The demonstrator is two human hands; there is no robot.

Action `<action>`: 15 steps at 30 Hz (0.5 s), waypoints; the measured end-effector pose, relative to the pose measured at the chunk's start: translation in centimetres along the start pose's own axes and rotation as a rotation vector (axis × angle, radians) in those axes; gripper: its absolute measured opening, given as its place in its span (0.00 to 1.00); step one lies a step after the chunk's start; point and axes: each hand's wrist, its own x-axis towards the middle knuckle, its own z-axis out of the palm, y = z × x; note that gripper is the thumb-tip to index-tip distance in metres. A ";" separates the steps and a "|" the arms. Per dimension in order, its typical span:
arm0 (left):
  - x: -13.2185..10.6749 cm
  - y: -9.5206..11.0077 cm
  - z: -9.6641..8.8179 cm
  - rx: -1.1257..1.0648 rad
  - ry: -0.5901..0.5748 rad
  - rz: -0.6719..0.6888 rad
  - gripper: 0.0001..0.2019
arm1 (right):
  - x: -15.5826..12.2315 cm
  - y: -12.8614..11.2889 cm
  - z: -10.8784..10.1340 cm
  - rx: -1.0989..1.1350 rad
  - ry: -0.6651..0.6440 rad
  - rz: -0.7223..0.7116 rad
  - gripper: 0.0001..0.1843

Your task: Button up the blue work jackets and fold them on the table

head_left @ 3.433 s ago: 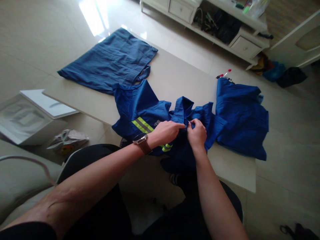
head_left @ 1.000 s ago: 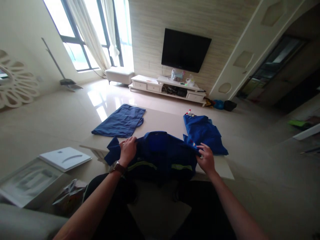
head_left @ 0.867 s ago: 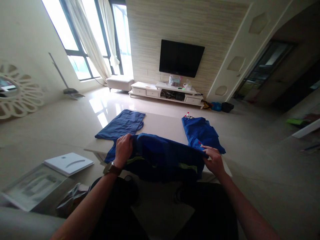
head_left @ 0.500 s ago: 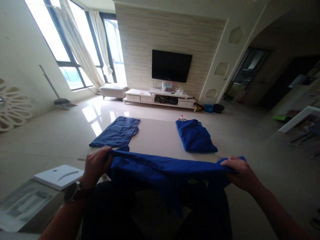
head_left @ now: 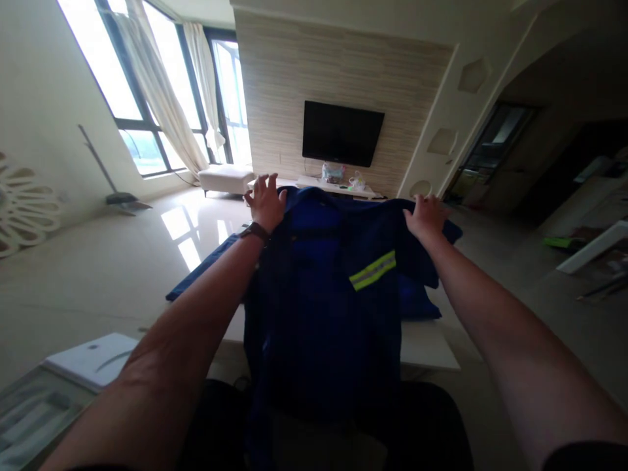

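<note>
I have the blue work jacket (head_left: 318, 307) raised in the air in front of me, held up high at its shoulders so the cloth drops its full length under its own weight and opens out flat, with the reflective stripe (head_left: 373, 271) facing me. My left hand (head_left: 265, 203), with the watch (head_left: 254, 230) on its wrist, sits at the far left shoulder, fingers spread wide. My right hand (head_left: 426, 217) rests on the other shoulder, fingers a little bent over the edge. From here I can't really tell whether either hand is pinching cloth. Behind the jacket, a folded blue garment (head_left: 417, 302) lies on the white table (head_left: 426, 350), right of centre, and another blue garment (head_left: 196, 280) lies to the left.
</note>
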 end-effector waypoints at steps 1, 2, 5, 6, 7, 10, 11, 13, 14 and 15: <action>-0.3 0.5 0.9 -0.051 0.012 0.000 0.25 | 0.3 -1.1 1.4 -0.006 0.022 -0.003 0.20; -1.5 0.6 1.7 -0.094 -0.016 0.005 0.27 | -0.5 -2.1 2.9 -0.010 0.034 -0.043 0.23; -9.9 -1.8 4.1 -0.128 -0.255 -0.047 0.29 | -8.3 -3.4 7.3 -0.007 -0.061 -0.219 0.25; -13.8 -3.2 5.0 -0.105 -0.360 -0.127 0.29 | -12.0 -3.1 8.8 -0.010 -0.141 -0.236 0.24; -17.8 -4.8 5.9 -0.081 -0.482 -0.242 0.30 | -16.0 -2.3 10.2 -0.019 -0.239 -0.209 0.24; -29.4 -9.2 7.8 -0.071 -0.785 -0.464 0.29 | -27.4 2.1 13.7 -0.043 -0.430 -0.009 0.25; -32.7 -10.2 8.1 -0.083 -0.857 -0.517 0.27 | -30.6 3.7 14.6 -0.014 -0.493 0.104 0.25; -37.9 -11.2 8.2 -0.082 -0.914 -0.576 0.27 | -35.8 6.5 15.8 0.074 -0.630 0.271 0.27; -39.8 -11.2 8.2 -0.075 -0.936 -0.599 0.27 | -37.7 7.5 16.1 0.101 -0.681 0.335 0.28; -41.2 -11.0 8.1 -0.074 -0.957 -0.619 0.27 | -39.1 8.1 16.3 0.145 -0.716 0.383 0.28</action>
